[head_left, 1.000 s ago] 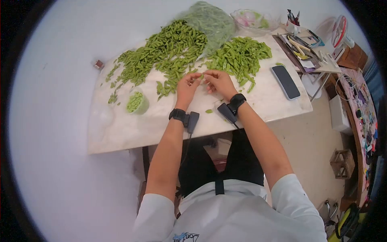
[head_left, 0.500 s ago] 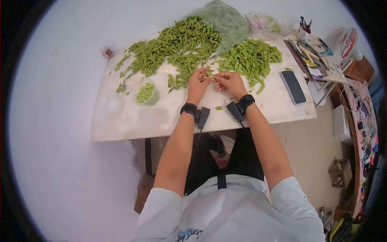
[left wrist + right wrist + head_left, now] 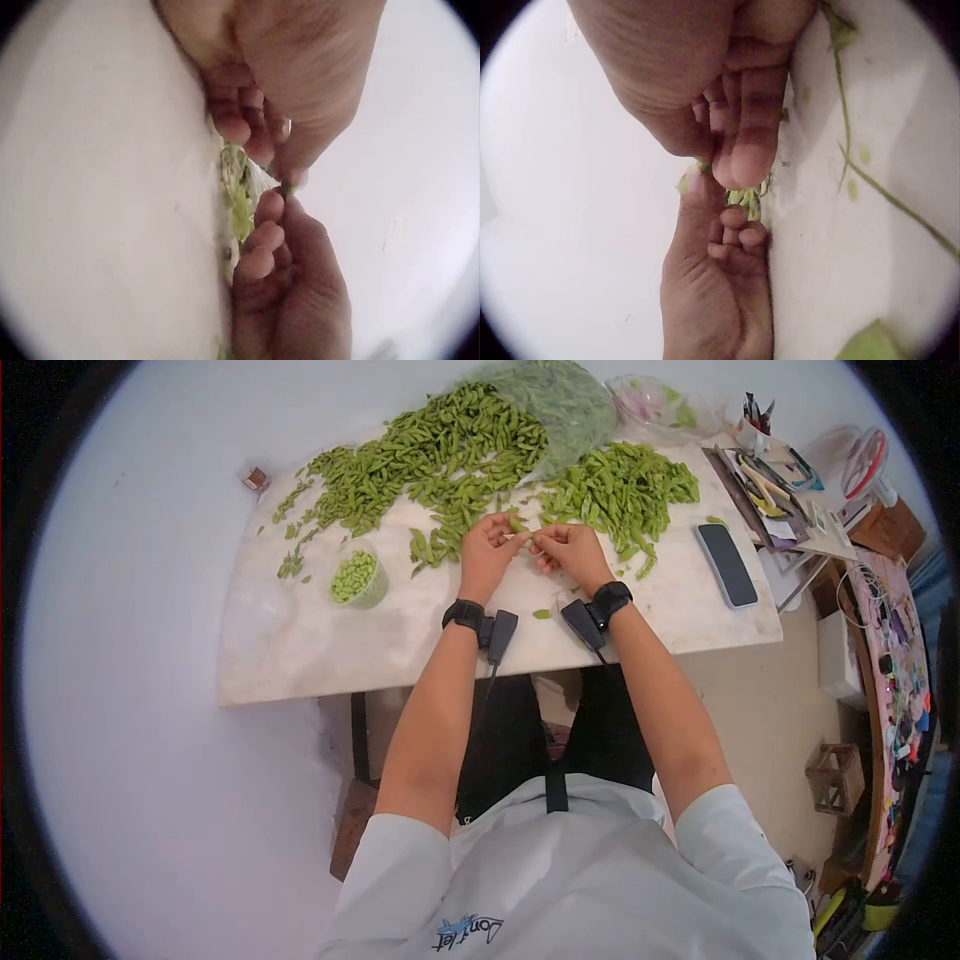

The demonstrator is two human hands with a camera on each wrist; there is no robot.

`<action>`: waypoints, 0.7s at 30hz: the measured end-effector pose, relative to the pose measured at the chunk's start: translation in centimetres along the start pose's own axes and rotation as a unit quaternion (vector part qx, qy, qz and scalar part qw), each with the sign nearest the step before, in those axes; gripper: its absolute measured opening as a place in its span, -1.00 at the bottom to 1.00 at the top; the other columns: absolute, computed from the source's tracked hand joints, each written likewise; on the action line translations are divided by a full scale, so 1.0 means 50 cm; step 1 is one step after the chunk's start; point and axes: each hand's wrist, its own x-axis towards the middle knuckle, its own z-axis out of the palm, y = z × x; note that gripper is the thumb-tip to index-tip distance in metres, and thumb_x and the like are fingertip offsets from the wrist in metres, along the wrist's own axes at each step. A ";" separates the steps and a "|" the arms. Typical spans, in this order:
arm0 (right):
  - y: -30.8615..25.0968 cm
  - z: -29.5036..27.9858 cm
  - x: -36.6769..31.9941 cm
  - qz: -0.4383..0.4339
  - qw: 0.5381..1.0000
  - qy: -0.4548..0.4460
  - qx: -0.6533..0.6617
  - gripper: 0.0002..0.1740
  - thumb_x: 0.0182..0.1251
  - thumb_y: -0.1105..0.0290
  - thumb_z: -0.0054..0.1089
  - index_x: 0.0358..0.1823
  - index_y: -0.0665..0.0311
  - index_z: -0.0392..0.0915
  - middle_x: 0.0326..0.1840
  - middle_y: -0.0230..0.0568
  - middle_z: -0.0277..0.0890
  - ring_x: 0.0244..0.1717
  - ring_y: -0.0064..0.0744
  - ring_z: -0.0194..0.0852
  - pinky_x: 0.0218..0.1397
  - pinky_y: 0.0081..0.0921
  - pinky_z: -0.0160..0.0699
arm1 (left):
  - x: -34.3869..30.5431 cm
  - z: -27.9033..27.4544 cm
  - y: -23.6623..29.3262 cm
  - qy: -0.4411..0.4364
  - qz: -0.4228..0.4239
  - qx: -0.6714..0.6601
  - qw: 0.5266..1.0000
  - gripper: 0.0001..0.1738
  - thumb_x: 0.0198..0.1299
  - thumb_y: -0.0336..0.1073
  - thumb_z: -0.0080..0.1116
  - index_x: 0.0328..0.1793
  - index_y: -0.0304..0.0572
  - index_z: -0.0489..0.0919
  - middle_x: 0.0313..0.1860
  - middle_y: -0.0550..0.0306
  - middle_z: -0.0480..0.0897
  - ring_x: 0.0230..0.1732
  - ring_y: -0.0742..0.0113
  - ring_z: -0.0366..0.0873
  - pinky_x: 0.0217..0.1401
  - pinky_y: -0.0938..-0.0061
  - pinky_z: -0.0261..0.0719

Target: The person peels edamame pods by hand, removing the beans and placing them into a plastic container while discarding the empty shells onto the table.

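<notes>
Fingertip to fingertip, the left hand (image 3: pixel 484 556) and right hand (image 3: pixel 576 554) meet over the table's middle. Between them they pinch a small green pod (image 3: pixel 703 164), mostly hidden by the fingers; its edge shows in the left wrist view too. A large heap of green pods (image 3: pixel 450 445) lies beyond the left hand, and a second, brighter heap (image 3: pixel 620 490) lies beyond the right. Left of the hands stands a clear cup (image 3: pixel 373 586) holding shelled green beans (image 3: pixel 352 576).
A phone (image 3: pixel 727 565) lies on the table (image 3: pixel 290 660) at the right. Behind the heaps are a plastic bag (image 3: pixel 570 410) and a clear bowl (image 3: pixel 650 405). Tools (image 3: pixel 760 485) lie at the back right; a leaf (image 3: pixel 542 614) lies near the wrists.
The head view has shifted, moving the whole scene in frame. Both hands stay together, fingertips meeting at the small green piece, with only slight finger movement.
</notes>
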 end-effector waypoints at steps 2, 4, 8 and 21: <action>0.002 0.001 0.000 0.000 1.000 0.010 0.004 -0.79 0.34 0.41 0.10 -0.18 0.47 0.55 -0.39 -0.22 0.61 -0.56 -0.61 0.52 -0.51 -0.68 0.51 | 0.005 -0.003 -0.016 -0.004 0.003 -0.010 1.000 -0.62 0.07 -0.44 0.32 0.02 -0.31 0.48 -0.31 0.25 0.59 -0.43 0.61 0.44 -0.42 0.70 0.42; -0.002 0.005 0.002 0.003 1.000 0.014 0.007 -0.79 0.34 0.41 0.11 -0.20 0.46 0.55 -0.41 -0.23 0.60 -0.57 -0.61 0.51 -0.52 -0.68 0.50 | 0.005 -0.003 -0.014 -0.003 0.009 -0.011 1.000 -0.63 0.06 -0.45 0.33 -0.01 -0.30 0.49 -0.34 0.27 0.59 -0.45 0.63 0.41 -0.43 0.71 0.39; 0.008 0.003 0.001 0.007 1.000 0.005 0.003 -0.81 0.33 0.41 0.11 -0.24 0.45 0.53 -0.46 -0.25 0.58 -0.59 -0.60 0.50 -0.53 -0.68 0.49 | -0.001 0.002 -0.009 0.005 0.035 0.019 0.999 -0.67 0.02 -0.46 0.35 -0.06 -0.29 0.53 -0.39 0.30 0.59 -0.48 0.65 0.34 -0.45 0.72 0.33; 0.009 0.005 -0.004 0.016 0.999 0.007 0.045 -0.86 0.32 0.45 0.14 -0.26 0.44 0.53 -0.48 -0.27 0.57 -0.60 -0.61 0.47 -0.53 -0.68 0.47 | -0.014 -0.003 0.006 0.019 0.016 -0.038 0.999 -0.67 0.04 -0.44 0.34 -0.04 -0.29 0.55 -0.38 0.29 0.63 -0.49 0.64 0.36 -0.44 0.69 0.36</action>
